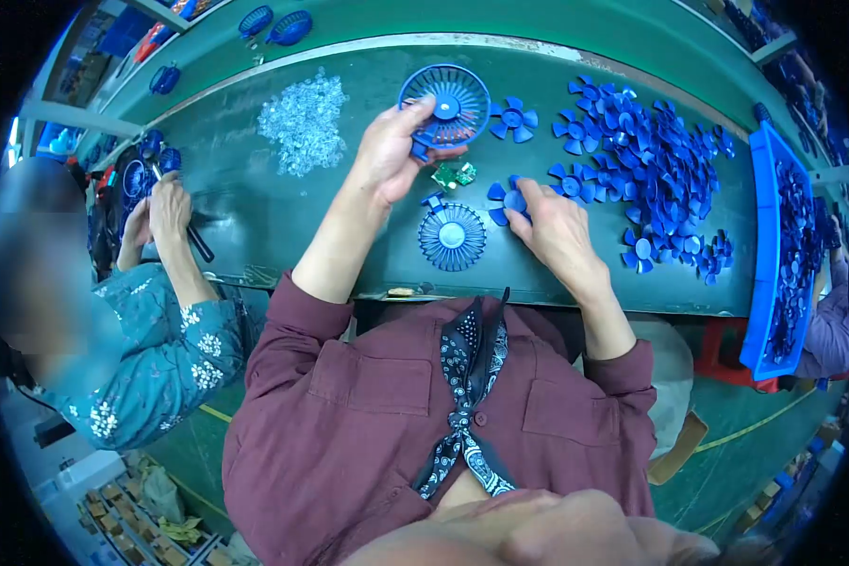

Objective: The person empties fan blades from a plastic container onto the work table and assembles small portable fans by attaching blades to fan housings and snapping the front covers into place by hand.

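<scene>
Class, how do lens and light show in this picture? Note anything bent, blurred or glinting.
All in the head view: distortion bows the table edge; blur covers the head of the left co-worker; clear pieces glint; left hand and right hand look fairly sharp.

So the bench was a dark green worktop with a scuffed pale strip along its far edge. Loose heap of little clear pieces toward the left, big messy pile of blue fan blades on the right. In the middle, a couple of green circuit boards sat just above a round blue grille. One more blade was beside it, couldn't tell if flat.
</scene>
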`<state>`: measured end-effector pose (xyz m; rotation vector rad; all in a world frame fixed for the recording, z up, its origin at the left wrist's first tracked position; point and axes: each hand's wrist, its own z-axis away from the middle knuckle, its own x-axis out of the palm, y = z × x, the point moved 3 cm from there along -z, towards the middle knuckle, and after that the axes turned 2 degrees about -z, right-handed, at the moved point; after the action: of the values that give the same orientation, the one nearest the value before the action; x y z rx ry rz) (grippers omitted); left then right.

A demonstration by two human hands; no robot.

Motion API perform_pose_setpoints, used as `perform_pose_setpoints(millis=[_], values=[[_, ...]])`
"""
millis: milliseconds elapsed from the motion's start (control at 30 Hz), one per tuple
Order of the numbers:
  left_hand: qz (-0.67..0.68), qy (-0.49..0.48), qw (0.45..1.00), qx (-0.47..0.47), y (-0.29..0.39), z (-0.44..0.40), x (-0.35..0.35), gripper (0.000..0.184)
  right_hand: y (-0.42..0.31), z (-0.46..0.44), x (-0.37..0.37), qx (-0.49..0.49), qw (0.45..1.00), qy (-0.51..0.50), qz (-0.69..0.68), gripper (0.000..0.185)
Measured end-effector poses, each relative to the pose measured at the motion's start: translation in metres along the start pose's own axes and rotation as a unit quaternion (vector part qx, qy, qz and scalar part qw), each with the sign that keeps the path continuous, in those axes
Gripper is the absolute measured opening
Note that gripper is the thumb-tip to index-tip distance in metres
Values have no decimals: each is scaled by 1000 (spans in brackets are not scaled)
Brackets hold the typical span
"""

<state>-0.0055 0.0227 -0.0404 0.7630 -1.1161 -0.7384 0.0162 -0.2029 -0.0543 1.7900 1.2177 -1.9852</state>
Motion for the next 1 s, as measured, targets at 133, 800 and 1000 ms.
perform_pose_setpoints(millis=[133,800,1000], values=[[-1,11,1000,28,-3,16,11,34,-5,-5,1,23,999,-20,19,35],[-97,-38,987,126,-28,49,56,33,-56,-11,-52,-165,954,250,-18,34],[-216,-32,964,155,-10,46,44,27,-53,-8,-61,-172,920,352,-28,49]])
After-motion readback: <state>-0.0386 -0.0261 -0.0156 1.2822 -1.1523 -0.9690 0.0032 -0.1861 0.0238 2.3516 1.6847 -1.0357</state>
